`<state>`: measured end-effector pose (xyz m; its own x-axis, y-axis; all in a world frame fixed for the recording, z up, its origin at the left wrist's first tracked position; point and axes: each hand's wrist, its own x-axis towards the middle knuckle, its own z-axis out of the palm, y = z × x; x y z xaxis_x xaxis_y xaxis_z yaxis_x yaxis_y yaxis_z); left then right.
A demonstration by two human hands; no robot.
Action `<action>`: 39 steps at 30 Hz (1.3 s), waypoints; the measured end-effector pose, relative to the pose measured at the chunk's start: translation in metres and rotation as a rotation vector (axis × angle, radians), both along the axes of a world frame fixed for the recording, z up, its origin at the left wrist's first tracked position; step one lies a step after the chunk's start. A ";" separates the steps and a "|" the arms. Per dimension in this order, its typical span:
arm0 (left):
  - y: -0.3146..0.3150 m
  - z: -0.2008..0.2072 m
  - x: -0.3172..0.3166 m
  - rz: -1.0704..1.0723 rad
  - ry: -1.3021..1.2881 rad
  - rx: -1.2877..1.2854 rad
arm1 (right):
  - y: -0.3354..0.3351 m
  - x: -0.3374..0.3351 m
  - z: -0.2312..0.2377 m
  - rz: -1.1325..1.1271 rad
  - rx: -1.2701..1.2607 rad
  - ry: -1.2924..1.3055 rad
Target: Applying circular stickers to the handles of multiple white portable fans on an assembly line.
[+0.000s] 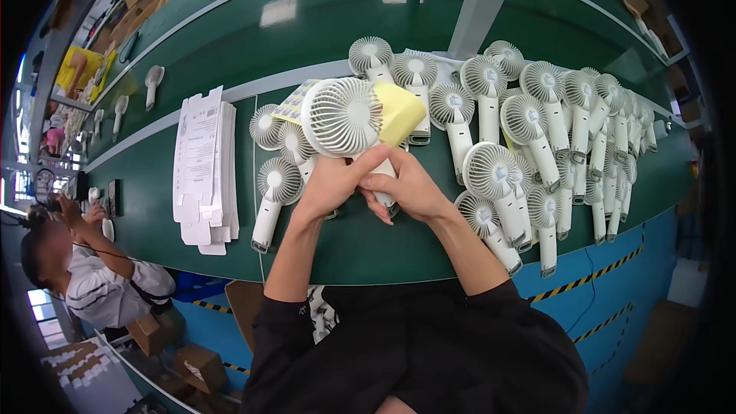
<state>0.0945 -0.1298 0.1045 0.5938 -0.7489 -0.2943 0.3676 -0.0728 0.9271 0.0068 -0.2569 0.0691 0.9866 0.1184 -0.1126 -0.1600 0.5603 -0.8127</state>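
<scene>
Both my hands are closed around the handle of a white handheld fan, held up above the green bench with its round grille facing up. My left hand grips from the left, its thumb reaching across the handle. From the right, my right hand wraps the lower handle, partly hiding it. A yellow sheet curls out beside the grille. A sheet with rows of small labels shows behind the fan's left side; whether the two are one piece I cannot tell. Just left of my left forearm lies another handheld fan.
Many white handheld fans crowd the bench to the right. A stack of flat white cartons lies on the left. A metal post rises behind the fans. At far left, a co-worker in a white shirt sits near more fans.
</scene>
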 end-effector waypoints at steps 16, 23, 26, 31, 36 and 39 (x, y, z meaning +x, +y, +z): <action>0.036 -0.049 0.002 0.112 -0.107 0.074 | 0.010 0.004 -0.012 0.096 -0.061 0.010; 0.032 -0.034 -0.003 0.041 0.086 0.038 | 0.011 0.000 -0.017 0.217 -0.008 -0.009; 0.034 -0.051 -0.001 -0.005 -0.139 -0.093 | 0.007 0.000 -0.017 0.296 0.122 -0.020; 0.041 -0.068 -0.003 0.103 -0.071 -0.053 | 0.011 0.001 -0.015 0.219 0.014 -0.068; 0.047 -0.071 -0.001 0.183 -0.134 -0.089 | 0.014 0.001 -0.014 0.183 -0.053 -0.033; 0.042 -0.070 -0.004 0.191 -0.138 -0.162 | 0.013 -0.003 -0.011 0.186 -0.107 0.017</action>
<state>0.0905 -0.0880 0.0343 0.7546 -0.6505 -0.0862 0.2296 0.1387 0.9634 0.0037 -0.2440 0.0576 0.9466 0.2848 -0.1510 -0.2671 0.4309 -0.8620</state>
